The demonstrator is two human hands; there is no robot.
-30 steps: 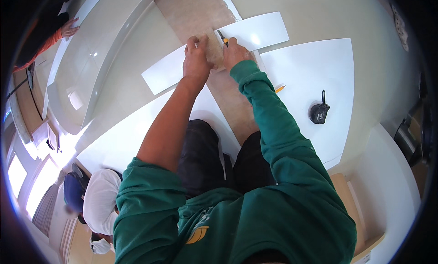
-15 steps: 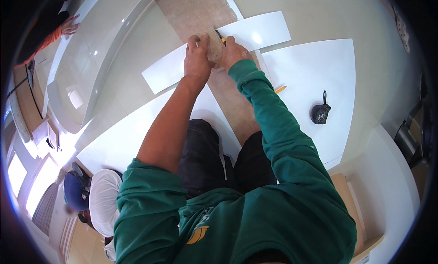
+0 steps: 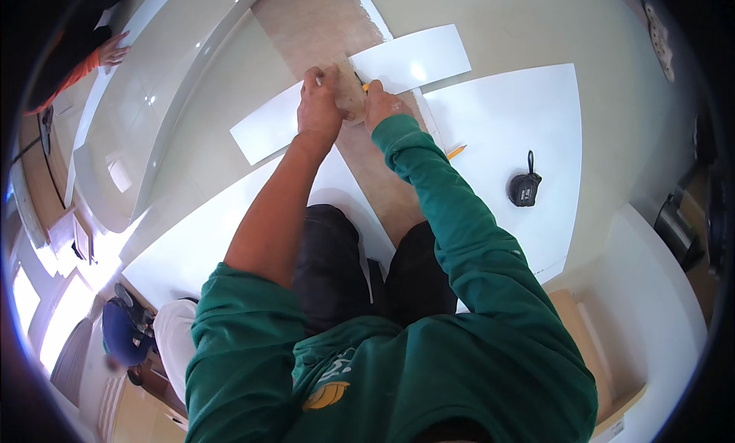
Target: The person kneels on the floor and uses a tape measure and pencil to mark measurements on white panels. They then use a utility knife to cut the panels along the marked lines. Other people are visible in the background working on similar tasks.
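A small brown wooden board lies across a long white strip. My left hand grips this board, fingers at its far left edge and thumb near its close edge. In my right hand is a yellow-and-black utility knife, closed in the fingers, its tip beside the right edge of the board. Most of the knife's handle is hidden by the hand. Under the strip runs a longer brown board that reaches back between my knees.
To the right, a large white sheet carries a black tape measure and a yellow pencil. Another white sheet spreads to the left. A co-worker's hand rests on a curved white panel. Another person is at lower left.
The whole view has shifted slightly. My right hand has drawn the knife a little toward me along the small board's edge. My left hand keeps its grip on the board.
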